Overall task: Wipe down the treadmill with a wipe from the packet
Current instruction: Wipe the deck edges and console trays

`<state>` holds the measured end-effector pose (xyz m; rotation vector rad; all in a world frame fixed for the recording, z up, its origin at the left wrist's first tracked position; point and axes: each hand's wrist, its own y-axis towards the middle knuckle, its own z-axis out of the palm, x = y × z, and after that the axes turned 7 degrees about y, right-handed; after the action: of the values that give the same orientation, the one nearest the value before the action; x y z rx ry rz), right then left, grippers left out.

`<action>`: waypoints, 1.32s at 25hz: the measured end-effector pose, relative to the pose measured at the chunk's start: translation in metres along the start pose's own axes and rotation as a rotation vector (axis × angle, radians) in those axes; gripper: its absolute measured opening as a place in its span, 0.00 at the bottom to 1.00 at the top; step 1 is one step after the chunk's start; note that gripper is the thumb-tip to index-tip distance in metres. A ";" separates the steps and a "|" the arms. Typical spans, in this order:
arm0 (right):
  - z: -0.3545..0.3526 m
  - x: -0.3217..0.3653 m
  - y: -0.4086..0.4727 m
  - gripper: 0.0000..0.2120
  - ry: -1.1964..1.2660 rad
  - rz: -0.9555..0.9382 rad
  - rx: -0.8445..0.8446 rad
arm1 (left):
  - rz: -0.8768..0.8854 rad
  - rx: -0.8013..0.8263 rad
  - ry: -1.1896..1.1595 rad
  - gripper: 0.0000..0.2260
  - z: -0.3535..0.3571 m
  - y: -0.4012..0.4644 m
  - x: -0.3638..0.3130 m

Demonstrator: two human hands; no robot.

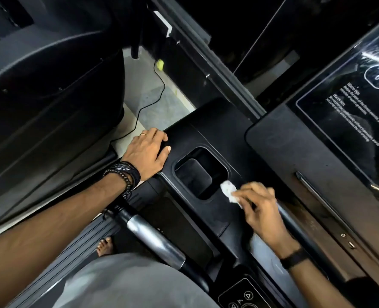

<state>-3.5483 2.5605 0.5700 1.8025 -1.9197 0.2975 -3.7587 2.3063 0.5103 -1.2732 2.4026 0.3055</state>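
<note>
White wipe (pixel 229 191), crumpled, is pinched in the right hand (pixel 263 210) against the treadmill (pixel 279 150) console by the cup recess (pixel 197 172). Left hand (pixel 147 151) rests flat, holding nothing. Wiping looks underway; screen and handrail likely remain.

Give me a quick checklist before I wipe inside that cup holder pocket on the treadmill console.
1. Wipe in hand: ok, right hand pinches it, crumpled.
2. Wipe at the pocket: ok, it sits at the rim of the cup holder pocket.
3. Pocket free of items: ok, nothing visible inside.
4. Steadying hand: ok, left hand rests flat on the console corner.
5. Wipe damp or clean enough: cannot tell.
6. Wipe packet within reach: cannot tell, not in view.
</note>
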 end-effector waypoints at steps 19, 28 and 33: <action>0.004 -0.009 -0.007 0.11 -0.019 0.115 -0.141 | -0.007 -0.022 -0.025 0.13 0.000 -0.001 -0.002; 0.008 -0.002 0.001 0.15 -0.132 0.180 -0.147 | -0.013 -0.018 -0.029 0.13 0.000 0.000 -0.001; 0.037 0.020 0.050 0.14 -0.130 0.400 -0.119 | -0.003 -0.018 -0.036 0.13 -0.001 -0.002 -0.002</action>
<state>-3.6044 2.5310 0.5562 1.3835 -2.3328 0.1968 -3.7563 2.3066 0.5121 -1.2688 2.3724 0.3474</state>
